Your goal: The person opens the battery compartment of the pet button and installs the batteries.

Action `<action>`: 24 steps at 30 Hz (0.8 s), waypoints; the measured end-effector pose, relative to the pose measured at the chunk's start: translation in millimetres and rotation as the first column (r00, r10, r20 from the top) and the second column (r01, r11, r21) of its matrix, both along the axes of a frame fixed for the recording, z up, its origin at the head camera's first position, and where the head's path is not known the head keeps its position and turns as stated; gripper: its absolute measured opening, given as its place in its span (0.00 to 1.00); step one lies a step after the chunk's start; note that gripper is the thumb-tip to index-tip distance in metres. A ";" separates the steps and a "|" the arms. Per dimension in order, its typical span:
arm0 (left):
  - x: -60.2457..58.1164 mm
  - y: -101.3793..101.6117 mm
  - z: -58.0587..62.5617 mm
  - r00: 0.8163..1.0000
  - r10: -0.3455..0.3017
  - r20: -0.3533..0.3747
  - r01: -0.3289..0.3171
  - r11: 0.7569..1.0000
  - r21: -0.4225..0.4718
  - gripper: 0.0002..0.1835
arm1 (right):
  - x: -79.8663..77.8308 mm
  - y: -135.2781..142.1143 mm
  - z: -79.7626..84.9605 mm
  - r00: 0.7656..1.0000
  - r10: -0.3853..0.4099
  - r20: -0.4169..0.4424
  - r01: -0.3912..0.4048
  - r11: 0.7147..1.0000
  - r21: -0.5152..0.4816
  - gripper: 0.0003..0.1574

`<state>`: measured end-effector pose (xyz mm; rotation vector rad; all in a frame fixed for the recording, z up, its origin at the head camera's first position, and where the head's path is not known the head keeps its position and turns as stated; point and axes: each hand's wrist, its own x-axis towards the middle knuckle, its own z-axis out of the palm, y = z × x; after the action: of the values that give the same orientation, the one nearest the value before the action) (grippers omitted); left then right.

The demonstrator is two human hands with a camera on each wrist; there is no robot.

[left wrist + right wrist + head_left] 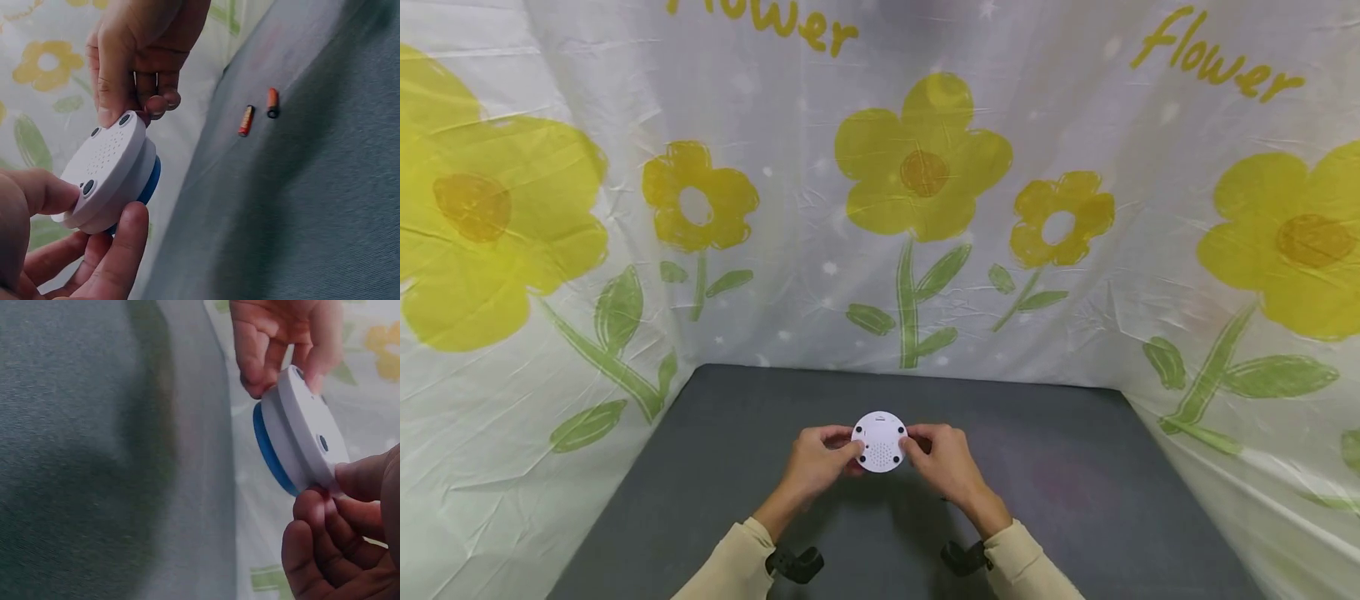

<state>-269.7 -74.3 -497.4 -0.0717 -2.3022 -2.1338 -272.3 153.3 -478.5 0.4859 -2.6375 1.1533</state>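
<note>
Both hands hold up a round white device (880, 435), its flat underside facing the head camera. Small black feet and a patch of tiny holes show on that face, and a blue ring (270, 452) runs round its opposite side. My left hand (817, 463) pinches the left edge, thumb on the white face and fingers behind. On the right edge, my right hand (949, 463) grips it the same way. Two orange-red batteries (247, 120) lie apart on the table in the left wrist view; the head view does not show them.
A dark grey tabletop (1060, 483) stretches beneath the hands. White cloth (790, 317) printed with yellow flowers hangs behind the table and along both sides. Dark straps with camera mounts (797, 565) sit on the wrists.
</note>
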 end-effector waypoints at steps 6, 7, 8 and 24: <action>-0.2 -2.3 -16.7 0.991 -0.049 0.122 0.044 0.998 0.044 0.21 | -0.4 0.3 -15.3 0.999 0.008 0.033 -0.009 0.999 0.036 0.09; -0.3 -2.5 -20.0 0.989 -0.056 0.133 0.050 0.998 0.045 0.21 | -0.1 0.2 -16.9 0.999 0.010 0.040 -0.012 0.999 0.043 0.09; -0.3 -2.7 -23.3 0.987 -0.061 0.145 0.055 0.997 0.046 0.22 | 0.2 0.2 -18.5 0.999 0.015 0.044 -0.017 0.999 0.049 0.09; 1.3 -4.0 -50.2 0.956 -0.116 0.269 0.102 0.993 0.066 0.16 | 2.9 -1.4 -40.9 0.984 0.039 0.174 -0.053 0.996 0.078 0.08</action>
<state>-268.4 -78.3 -547.6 0.1054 -2.4354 -2.3935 -269.4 151.9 -519.4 0.4841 -2.8456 1.1527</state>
